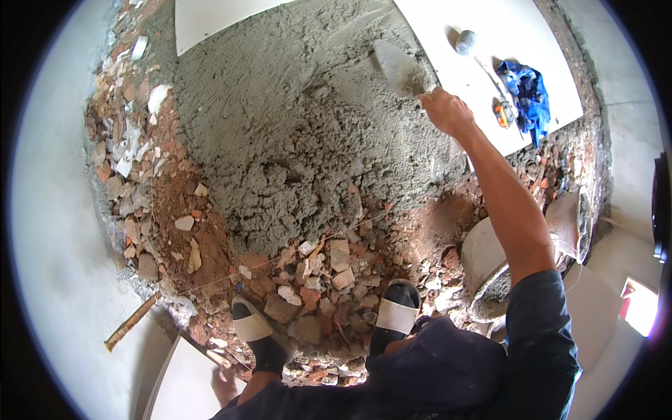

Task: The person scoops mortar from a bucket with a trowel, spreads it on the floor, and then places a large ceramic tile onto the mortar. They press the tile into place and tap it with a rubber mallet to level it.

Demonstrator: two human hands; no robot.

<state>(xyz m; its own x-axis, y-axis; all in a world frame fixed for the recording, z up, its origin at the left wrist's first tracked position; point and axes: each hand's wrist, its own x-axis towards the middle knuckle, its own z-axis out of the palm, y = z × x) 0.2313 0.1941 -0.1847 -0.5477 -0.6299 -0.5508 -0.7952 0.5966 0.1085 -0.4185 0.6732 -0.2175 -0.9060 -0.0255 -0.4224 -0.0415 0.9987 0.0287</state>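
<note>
My right hand [449, 113] is wrapped round the handle of a trowel [400, 68]. The trowel's blade lies over the wet grey mortar [259, 126], close to the edge of the white tile at the right [448, 17]. Coarse lumps of mortar are heaped nearer to me, while the far part is smoother. Low at the left, my left hand [225, 384] hangs beside my leg, next to a white panel [183, 385]; its fingers are blurred and partly hidden.
On the right tile lie a mallet [466, 43], a tape measure [503, 115] and a blue cloth [526, 94]. Another tile [210, 21] is at the far left. Broken rubble [308, 287] surrounds my feet. A string [280, 256] crosses it from a wooden stick [131, 322]. Buckets [484, 255] stand right.
</note>
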